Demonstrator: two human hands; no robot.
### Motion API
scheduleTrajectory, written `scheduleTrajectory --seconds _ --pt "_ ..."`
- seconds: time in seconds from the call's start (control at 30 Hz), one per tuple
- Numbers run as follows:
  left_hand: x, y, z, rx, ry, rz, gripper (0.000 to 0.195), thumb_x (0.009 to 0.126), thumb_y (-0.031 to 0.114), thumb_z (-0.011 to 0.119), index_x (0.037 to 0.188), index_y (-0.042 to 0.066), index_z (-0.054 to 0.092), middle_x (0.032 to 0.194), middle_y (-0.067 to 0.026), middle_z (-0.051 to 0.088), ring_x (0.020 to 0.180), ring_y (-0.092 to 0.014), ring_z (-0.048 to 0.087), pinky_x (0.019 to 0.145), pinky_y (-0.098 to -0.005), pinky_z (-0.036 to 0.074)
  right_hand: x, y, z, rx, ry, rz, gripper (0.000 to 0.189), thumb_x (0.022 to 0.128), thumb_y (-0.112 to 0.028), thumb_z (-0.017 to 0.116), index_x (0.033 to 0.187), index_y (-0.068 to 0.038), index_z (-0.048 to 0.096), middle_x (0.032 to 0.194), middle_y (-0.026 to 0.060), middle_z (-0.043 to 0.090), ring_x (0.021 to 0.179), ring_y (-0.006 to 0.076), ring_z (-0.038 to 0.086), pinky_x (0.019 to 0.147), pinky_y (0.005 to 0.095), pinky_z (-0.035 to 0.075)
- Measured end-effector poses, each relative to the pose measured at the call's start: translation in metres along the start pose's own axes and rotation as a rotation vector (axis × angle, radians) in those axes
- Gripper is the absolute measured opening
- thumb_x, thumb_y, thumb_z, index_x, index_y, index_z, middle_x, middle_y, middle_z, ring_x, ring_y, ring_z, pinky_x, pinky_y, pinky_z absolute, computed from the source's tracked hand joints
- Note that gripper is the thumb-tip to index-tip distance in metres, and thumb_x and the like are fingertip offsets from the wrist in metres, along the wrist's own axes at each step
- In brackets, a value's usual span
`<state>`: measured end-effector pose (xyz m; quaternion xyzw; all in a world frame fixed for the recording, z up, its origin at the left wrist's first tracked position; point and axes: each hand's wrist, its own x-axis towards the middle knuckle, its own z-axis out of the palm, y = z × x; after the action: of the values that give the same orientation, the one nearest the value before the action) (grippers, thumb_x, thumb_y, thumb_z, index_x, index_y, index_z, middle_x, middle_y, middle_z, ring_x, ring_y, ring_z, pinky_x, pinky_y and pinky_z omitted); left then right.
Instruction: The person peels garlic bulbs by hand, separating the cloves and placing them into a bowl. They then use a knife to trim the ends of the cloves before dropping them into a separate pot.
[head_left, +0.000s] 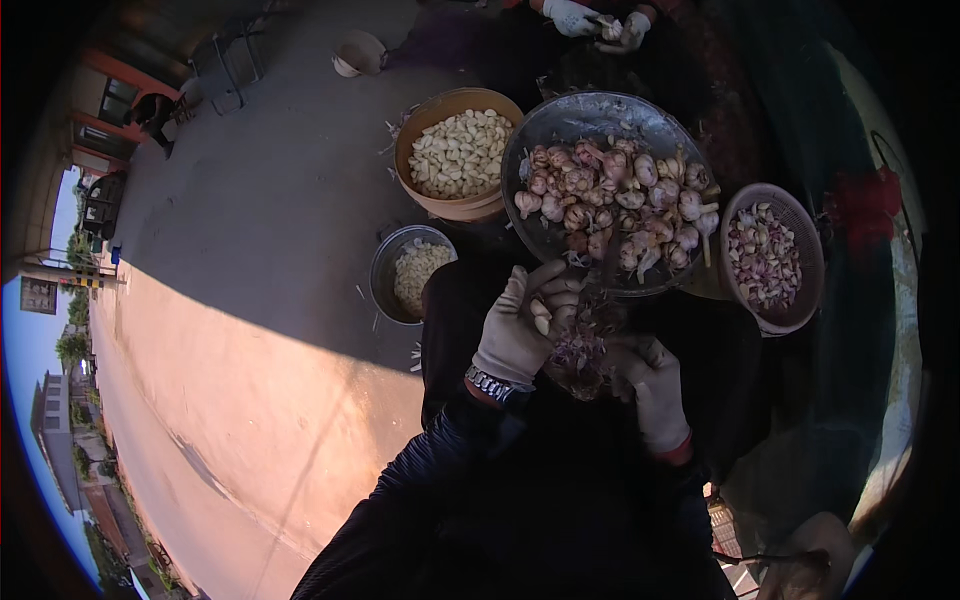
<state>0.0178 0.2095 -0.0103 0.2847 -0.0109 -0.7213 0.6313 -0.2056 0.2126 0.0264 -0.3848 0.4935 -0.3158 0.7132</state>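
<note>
My left hand (521, 326), in a pale work glove with a metal watch at the wrist, is curled around a few peeled garlic cloves (541, 316). Lower and to its right, my right hand (651, 386) wears a similar glove; its fingertips are blurred against dark garlic skins, so its grip is unclear. Purplish garlic skins (581, 352) lie heaped between both hands over my lap. Just beyond them is a wide metal basin (551, 120) with whole garlic bulbs (592, 180). A pink plastic colander (811, 281) of unpeeled cloves (765, 259) stands to the right.
A tan round tub (450, 206) of peeled cloves and a smaller metal pot (386, 289) of cloves stand left of the basin. Opposite, a co-worker's gloved hands (600, 26) hold a garlic bulb. Another bowl (358, 54) lies on the concrete floor (300, 172). A person (156, 116) sits far left.
</note>
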Motion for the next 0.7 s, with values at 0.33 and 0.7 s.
scheduleTrajectory --seconds 0.33,0.7 --pt "-0.025 -0.061 0.019 0.012 -0.179 0.0 0.057 0.114 0.039 0.033 0.152 -0.002 0.042 0.15 -0.0244 0.052 0.136 -0.036 0.054 0.114 -0.0478 0.044 -0.004 0.053 0.011 -1.521 0.24 -0.865 0.037 0.081 -0.011 0.079 0.114 -0.028 0.073 0.122 0.0035 0.058 0.103 0.0208 0.065 0.07 0.0318 0.056" --pt "-0.028 -0.064 0.016 0.038 -0.207 0.051 0.052 0.112 0.026 0.043 0.154 -0.003 0.04 0.152 -0.0212 0.051 0.144 -0.035 0.045 0.117 -0.0468 0.04 -0.015 0.019 0.009 -0.447 0.133 -0.412 0.026 0.095 -0.018 0.075 0.115 -0.001 0.071 0.084 0.0014 0.064 0.064 0.0112 0.06 0.06 0.0254 0.049"
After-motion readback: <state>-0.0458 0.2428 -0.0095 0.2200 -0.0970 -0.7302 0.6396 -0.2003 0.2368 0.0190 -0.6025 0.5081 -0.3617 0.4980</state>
